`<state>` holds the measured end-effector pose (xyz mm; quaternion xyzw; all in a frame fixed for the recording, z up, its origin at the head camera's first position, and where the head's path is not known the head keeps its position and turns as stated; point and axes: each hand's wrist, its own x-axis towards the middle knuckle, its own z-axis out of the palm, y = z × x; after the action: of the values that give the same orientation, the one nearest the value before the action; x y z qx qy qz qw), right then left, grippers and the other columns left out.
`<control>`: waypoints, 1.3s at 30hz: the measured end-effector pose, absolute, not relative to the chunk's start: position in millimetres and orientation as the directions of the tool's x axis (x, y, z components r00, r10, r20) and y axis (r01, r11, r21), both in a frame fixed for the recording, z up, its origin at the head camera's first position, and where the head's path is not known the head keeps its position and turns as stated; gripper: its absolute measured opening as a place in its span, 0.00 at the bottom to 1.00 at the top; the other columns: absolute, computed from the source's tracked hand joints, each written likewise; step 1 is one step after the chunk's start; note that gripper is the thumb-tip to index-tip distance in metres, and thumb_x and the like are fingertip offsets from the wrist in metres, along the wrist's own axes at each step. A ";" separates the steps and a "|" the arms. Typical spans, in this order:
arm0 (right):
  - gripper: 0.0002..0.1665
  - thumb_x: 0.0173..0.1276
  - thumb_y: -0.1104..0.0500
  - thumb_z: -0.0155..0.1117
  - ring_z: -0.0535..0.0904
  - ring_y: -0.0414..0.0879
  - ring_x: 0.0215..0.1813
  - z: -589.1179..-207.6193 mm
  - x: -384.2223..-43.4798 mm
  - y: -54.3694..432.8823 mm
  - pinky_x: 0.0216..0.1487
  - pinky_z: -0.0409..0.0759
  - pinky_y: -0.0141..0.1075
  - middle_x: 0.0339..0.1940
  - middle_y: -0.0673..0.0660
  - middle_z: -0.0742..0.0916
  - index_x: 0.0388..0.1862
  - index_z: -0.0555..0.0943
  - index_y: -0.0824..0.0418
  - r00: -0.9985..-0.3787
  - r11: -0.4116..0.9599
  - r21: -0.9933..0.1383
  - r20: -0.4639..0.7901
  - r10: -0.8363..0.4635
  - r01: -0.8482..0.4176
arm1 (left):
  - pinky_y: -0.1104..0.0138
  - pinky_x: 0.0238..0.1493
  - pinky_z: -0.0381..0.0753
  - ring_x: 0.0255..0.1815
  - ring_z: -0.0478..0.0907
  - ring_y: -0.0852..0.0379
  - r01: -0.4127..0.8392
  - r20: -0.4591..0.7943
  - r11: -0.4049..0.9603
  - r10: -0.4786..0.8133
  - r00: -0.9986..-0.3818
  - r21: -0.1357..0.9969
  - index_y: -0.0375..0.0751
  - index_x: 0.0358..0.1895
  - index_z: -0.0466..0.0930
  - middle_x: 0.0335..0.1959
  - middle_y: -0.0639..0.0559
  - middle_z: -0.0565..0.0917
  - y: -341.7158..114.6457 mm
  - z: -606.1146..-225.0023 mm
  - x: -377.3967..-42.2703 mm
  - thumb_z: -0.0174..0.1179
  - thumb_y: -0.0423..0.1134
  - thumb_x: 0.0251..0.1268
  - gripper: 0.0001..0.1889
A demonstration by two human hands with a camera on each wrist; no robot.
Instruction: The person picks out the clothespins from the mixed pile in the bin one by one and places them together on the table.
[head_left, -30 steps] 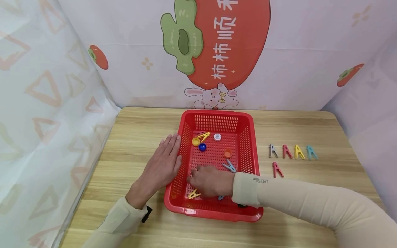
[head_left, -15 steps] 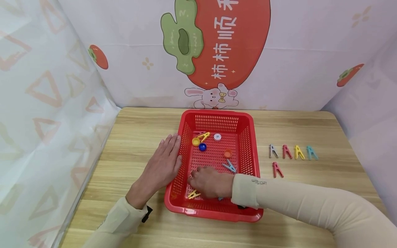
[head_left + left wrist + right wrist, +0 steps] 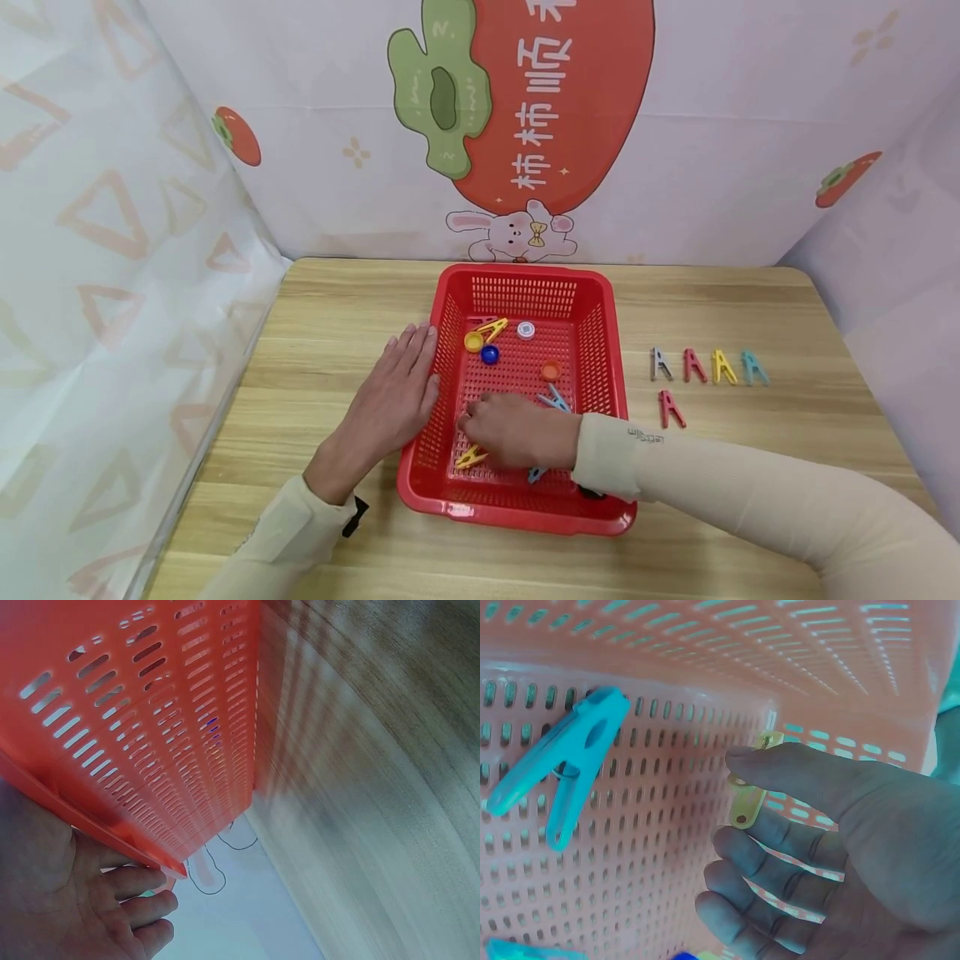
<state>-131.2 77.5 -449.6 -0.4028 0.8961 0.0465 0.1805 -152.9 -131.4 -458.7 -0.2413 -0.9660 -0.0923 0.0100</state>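
Note:
My left hand [image 3: 397, 396] lies with straight fingers along the left rim of a red plastic basket [image 3: 517, 523]; the left wrist view shows this hand [image 3: 67, 892] touching the rim from outside. Inside the basket, my right hand [image 3: 517, 432] pinches a yellow clothespin [image 3: 471, 457] between thumb and index finger. Part of that clothespin [image 3: 746, 806] is covered by the thumb in the right wrist view. A blue clothespin [image 3: 574, 754] lies on the basket floor beside this hand. Another blue clothespin [image 3: 537, 474] shows partly below the right wrist.
Farther back in the basket are a yellow clothespin [image 3: 495, 330], a yellow cap [image 3: 473, 342], a blue cap [image 3: 490, 355], a white cap [image 3: 526, 331] and an orange cap [image 3: 551, 370]. Several clothespins, including a pink one [image 3: 671, 409], lie on the wooden table [image 3: 360, 300] right of the basket.
My right hand has shifted slightly right, and the yellow clothespin at its fingers has moved a little away from the basket's near wall. The left hand has stayed still.

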 end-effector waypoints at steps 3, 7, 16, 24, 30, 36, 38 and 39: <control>0.30 0.70 0.45 0.80 0.88 0.46 0.57 -445.6 -131.9 82.9 0.64 0.89 0.40 0.57 0.51 0.92 0.68 0.85 0.51 -0.628 0.689 -0.085 -0.344 -0.698 -0.720 | 0.46 0.91 0.51 0.92 0.51 0.39 0.467 0.058 0.867 0.464 -0.884 0.175 0.35 0.89 0.51 0.90 0.39 0.56 -131.2 -458.3 -152.9 0.56 0.46 0.83 0.40; 0.28 0.72 0.42 0.77 0.89 0.47 0.56 -443.1 -132.3 89.9 0.59 0.91 0.41 0.57 0.53 0.92 0.65 0.86 0.53 -0.652 0.710 -0.097 -0.326 -0.685 -0.697 | 0.46 0.91 0.51 0.92 0.50 0.39 0.465 0.051 0.868 0.463 -0.885 0.174 0.35 0.89 0.50 0.91 0.39 0.55 -131.1 -458.2 -153.0 0.54 0.46 0.84 0.39; 0.29 0.68 0.41 0.81 0.91 0.48 0.51 -441.9 -137.2 114.2 0.51 0.93 0.43 0.52 0.53 0.93 0.62 0.88 0.54 -0.693 0.732 -0.182 -0.237 -0.681 -0.657 | 0.46 0.91 0.51 0.92 0.50 0.39 0.461 0.044 0.869 0.461 -0.886 0.183 0.35 0.89 0.50 0.90 0.39 0.55 -131.0 -457.9 -153.1 0.52 0.46 0.85 0.39; 0.27 0.65 0.46 0.84 0.91 0.48 0.48 -410.7 -130.9 127.4 0.51 0.94 0.44 0.50 0.54 0.93 0.59 0.89 0.56 -0.738 0.767 -0.207 -0.208 -0.641 -0.608 | 0.46 0.91 0.50 0.92 0.49 0.40 0.456 0.040 0.870 0.457 -0.888 0.186 0.35 0.89 0.50 0.91 0.39 0.54 -130.4 -457.7 -152.7 0.53 0.47 0.85 0.39; 0.24 0.63 0.47 0.85 0.88 0.46 0.44 -401.7 -128.8 139.2 0.47 0.93 0.41 0.46 0.53 0.92 0.54 0.89 0.57 -0.769 0.784 -0.239 -0.174 -0.615 -0.573 | 0.46 0.91 0.51 0.92 0.50 0.39 0.458 0.048 0.869 0.457 -0.888 0.186 0.35 0.89 0.50 0.90 0.39 0.56 -130.1 -457.7 -153.1 0.53 0.47 0.85 0.39; 0.22 0.63 0.48 0.86 0.86 0.43 0.42 -396.6 -126.4 149.8 0.45 0.93 0.40 0.43 0.53 0.92 0.49 0.89 0.57 -0.798 0.799 -0.264 -0.142 -0.586 -0.540 | 0.46 0.91 0.51 0.92 0.51 0.38 0.459 0.049 0.870 0.458 -0.888 0.182 0.35 0.89 0.51 0.90 0.38 0.57 -130.1 -457.0 -153.3 0.52 0.46 0.85 0.38; 0.21 0.63 0.47 0.86 0.84 0.41 0.39 -394.7 -125.9 153.6 0.43 0.92 0.38 0.41 0.52 0.91 0.48 0.89 0.56 -0.808 0.807 -0.270 -0.140 -0.573 -0.525 | 0.46 0.91 0.51 0.92 0.51 0.38 0.460 0.048 0.870 0.459 -0.887 0.180 0.35 0.89 0.50 0.90 0.38 0.57 -130.2 -456.7 -153.2 0.51 0.46 0.85 0.38; 0.20 0.63 0.47 0.86 0.83 0.40 0.38 -394.0 -125.9 155.7 0.41 0.91 0.36 0.40 0.51 0.91 0.46 0.89 0.55 -0.812 0.810 -0.272 -0.138 -0.567 -0.519 | 0.46 0.91 0.51 0.92 0.51 0.38 0.460 0.048 0.870 0.460 -0.887 0.178 0.35 0.89 0.50 0.90 0.38 0.57 -130.2 -456.7 -153.2 0.51 0.46 0.85 0.38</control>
<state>-125.9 155.7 -394.0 -0.2872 0.9454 -0.1116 0.1067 -153.2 -130.2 -456.7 -0.2380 -0.9669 -0.0926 0.0018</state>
